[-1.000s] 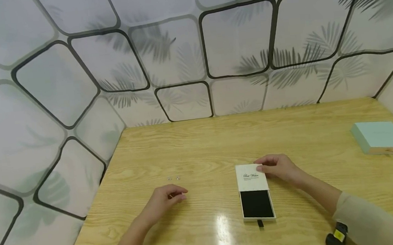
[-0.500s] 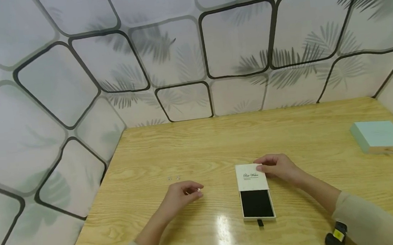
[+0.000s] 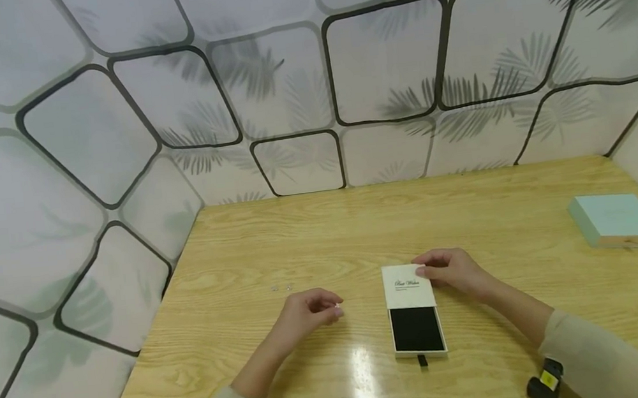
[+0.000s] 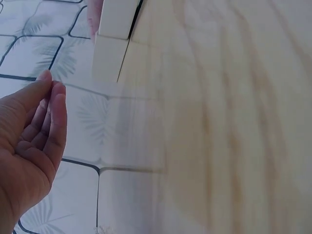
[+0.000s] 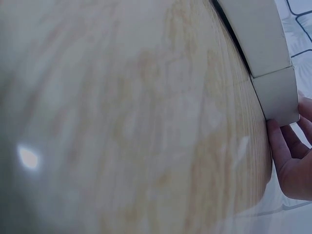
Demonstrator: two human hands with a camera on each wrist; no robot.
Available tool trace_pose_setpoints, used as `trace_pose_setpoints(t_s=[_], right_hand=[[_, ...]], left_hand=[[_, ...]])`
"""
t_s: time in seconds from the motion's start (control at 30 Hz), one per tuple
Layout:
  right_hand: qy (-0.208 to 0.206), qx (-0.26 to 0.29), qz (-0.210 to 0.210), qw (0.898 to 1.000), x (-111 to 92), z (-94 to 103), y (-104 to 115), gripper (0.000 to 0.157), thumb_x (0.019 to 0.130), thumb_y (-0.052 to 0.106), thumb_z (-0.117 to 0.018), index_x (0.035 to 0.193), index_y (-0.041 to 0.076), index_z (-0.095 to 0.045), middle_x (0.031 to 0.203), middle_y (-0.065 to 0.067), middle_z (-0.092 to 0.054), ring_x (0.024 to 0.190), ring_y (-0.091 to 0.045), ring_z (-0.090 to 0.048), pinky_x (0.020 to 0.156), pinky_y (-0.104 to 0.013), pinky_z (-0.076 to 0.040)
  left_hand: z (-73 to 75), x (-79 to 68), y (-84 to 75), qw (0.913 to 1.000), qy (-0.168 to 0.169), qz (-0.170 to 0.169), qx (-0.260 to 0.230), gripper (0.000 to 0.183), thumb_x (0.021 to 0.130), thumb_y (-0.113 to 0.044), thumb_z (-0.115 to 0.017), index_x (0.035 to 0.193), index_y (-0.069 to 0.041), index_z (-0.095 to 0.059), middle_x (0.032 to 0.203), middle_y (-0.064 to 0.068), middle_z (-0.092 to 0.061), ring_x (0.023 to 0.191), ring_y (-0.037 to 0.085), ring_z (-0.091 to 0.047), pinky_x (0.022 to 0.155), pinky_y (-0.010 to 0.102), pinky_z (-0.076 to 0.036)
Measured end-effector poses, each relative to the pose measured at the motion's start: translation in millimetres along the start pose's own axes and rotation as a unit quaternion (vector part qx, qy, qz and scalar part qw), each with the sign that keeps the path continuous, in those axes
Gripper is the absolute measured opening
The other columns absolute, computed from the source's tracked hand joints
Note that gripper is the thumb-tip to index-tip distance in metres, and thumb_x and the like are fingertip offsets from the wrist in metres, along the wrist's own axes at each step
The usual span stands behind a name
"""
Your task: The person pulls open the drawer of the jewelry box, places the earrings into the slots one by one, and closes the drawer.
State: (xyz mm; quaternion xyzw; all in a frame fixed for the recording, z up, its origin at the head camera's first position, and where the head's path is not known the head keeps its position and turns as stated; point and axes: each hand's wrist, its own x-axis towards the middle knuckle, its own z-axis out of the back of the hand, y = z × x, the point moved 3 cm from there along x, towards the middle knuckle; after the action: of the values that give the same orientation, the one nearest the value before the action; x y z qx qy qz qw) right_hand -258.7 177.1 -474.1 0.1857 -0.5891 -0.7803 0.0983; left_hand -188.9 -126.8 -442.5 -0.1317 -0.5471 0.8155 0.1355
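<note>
In the head view my left hand (image 3: 307,317) pinches a small shiny piece (image 3: 337,305) between thumb and forefinger, too tiny to tell its kind. It hangs over the table, left of a white drawer-style gift box. The box's sleeve (image 3: 403,294), printed "Best Wishes", covers the far half, and its tray (image 3: 417,329) is pulled out toward me, showing a black lining and a black pull tab (image 3: 422,361). My right hand (image 3: 455,272) holds the sleeve at its far right corner. The left wrist view shows thumb and fingertip meeting; the piece is hidden there.
Two tiny shiny pieces (image 3: 289,286) lie on the wooden table (image 3: 277,241) beyond my left hand. A pale blue box (image 3: 617,218) sits at the far right. Patterned cloth (image 3: 285,87) stands along the table's back and sides.
My left hand has moved right, toward the white box, carrying the small shiny piece. The right hand and the box have stayed in place.
</note>
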Motion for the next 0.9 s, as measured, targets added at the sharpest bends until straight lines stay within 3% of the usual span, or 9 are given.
trace_pose_setpoints(t_s=[0.3, 0.9], right_hand=[[-0.001, 0.003, -0.003, 1.0, 0.2, 1.3, -1.1, 0.044, 0.086, 0.026, -0.071, 0.116, -0.004, -0.062, 0.104, -0.011, -0.067, 0.088, -0.01, -0.063, 0.073, -0.026, -0.056], [-0.001, 0.001, 0.005, 1.0, -1.4, 1.6, 2.4, 0.042, 0.087, 0.023, -0.069, 0.117, -0.006, -0.061, 0.105, -0.012, -0.067, 0.087, -0.009, -0.063, 0.074, -0.027, -0.056]], left_hand=[[-17.5, 8.2, -10.3, 0.9979, 0.018, 0.03, -0.055, 0.028, 0.086, -0.011, -0.069, 0.105, 0.009, -0.063, 0.085, 0.016, -0.07, 0.074, 0.03, -0.069, 0.067, 0.034, -0.058], [-54.8, 21.5, -26.7, 0.9931, 0.083, 0.027, -0.078, 0.02, 0.086, -0.007, -0.068, 0.101, 0.005, -0.064, 0.081, 0.014, -0.069, 0.075, 0.032, -0.069, 0.067, 0.035, -0.059]])
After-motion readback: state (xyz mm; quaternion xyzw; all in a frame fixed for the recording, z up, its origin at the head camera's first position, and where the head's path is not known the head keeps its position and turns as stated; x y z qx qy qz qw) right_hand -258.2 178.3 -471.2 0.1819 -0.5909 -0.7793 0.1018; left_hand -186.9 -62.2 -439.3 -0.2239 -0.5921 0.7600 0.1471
